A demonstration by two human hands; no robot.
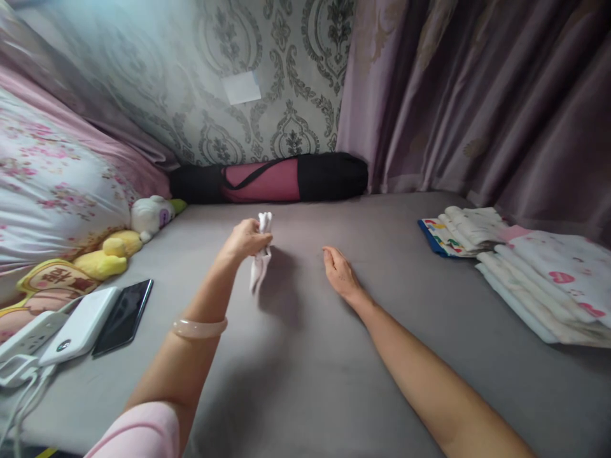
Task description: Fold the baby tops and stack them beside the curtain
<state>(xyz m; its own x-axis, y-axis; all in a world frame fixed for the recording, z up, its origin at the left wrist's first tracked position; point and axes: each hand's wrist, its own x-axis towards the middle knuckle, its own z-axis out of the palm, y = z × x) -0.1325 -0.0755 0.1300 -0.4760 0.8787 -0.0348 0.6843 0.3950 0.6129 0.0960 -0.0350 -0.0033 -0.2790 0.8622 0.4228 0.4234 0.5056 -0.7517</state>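
My left hand (245,240) is closed around a folded white cloth (260,264), which hangs on edge just above the grey bed sheet (305,381). Its exact kind cannot be made out, since it is seen nearly edge-on. To the right of it, my right hand (341,270) is low over the sheet with fingers stretched forward and nothing in them. Off to the right lie two piles of folded cloths: a smaller pile (472,226) with a colourful print and blue edge, and a larger white pile (548,273) with pink hearts.
A pink and black long bag (267,181) lies against the patterned wall. Along the left are plush toys (102,254), a floral pillow (57,165), a black phone (123,317), a white power bank (81,324) and a power strip (31,337) with cables. Purple curtains (429,95) hang at right.
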